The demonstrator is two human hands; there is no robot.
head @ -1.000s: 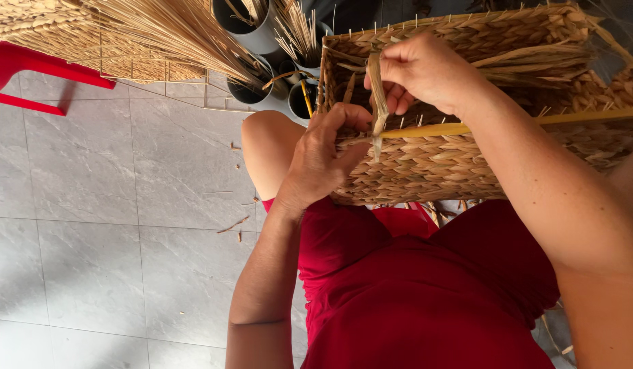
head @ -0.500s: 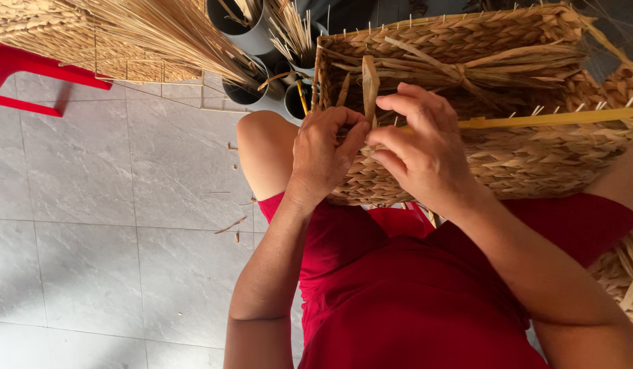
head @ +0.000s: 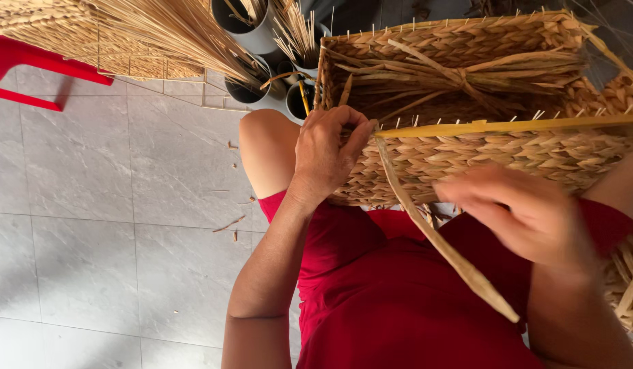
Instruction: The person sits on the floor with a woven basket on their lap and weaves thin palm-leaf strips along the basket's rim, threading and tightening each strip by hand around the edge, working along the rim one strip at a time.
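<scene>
Grey floor tiles [head: 91, 205] lie below my lap, bundled straw [head: 166, 31] beyond my knee. My left hand [head: 328, 154] pinches the woven basket [head: 494, 157] at its rim; my blurred right hand [head: 521, 215], fingers loosely curled, seems to draw a flat straw strand [head: 432, 236] taut. Weaving seems mid-stitch; tucking next needs steady tension.
</scene>
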